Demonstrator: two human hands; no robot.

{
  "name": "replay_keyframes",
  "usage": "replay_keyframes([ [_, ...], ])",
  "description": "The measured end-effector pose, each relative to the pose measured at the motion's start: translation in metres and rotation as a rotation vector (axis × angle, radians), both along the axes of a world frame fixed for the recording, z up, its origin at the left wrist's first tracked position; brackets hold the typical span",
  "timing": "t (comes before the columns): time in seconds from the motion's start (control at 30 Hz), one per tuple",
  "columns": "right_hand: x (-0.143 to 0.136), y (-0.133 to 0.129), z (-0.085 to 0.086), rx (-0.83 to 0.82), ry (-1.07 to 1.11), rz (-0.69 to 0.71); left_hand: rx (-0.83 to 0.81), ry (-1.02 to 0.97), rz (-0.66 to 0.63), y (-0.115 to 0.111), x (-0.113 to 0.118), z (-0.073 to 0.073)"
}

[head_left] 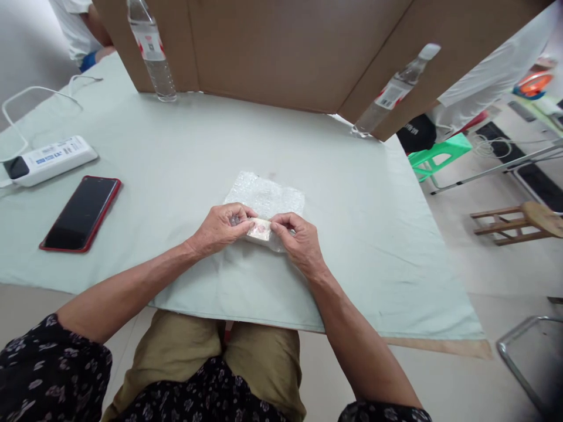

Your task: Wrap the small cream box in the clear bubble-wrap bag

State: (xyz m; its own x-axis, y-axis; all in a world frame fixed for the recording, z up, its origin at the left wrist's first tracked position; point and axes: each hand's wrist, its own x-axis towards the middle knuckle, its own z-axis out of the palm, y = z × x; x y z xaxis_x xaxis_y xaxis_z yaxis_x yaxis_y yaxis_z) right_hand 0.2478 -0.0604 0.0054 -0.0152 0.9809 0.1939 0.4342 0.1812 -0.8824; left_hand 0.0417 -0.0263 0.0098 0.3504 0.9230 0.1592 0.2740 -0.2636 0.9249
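Note:
A sheet of clear bubble wrap lies on the pale green tablecloth in front of me. Its near edge is folded over a small pale block with pinkish marks. My left hand pinches the wrap and the block's left end. My right hand pinches the right end, fingertips almost meeting the left hand's. Most of the block is hidden by fingers and wrap.
A red-cased phone lies at the left, a white power strip with a cable behind it. Two water bottles stand against a cardboard screen. Stools and another person's arm are beyond the table.

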Motion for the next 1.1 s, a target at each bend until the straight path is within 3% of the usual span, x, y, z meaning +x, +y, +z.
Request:
replay_keyframes([
  [0.43,0.001,-0.013,-0.002,0.085,-0.329,0.021,0.065,0.03,0.017,-0.008,-0.001,-0.003],
  [0.9,-0.007,-0.014,-0.006,0.137,-0.33,-0.004,0.201,0.056,0.086,-0.012,0.001,-0.007],
  [1.1,-0.003,-0.009,-0.01,0.12,-0.43,0.036,0.138,0.052,0.071,-0.01,0.001,-0.004],
])
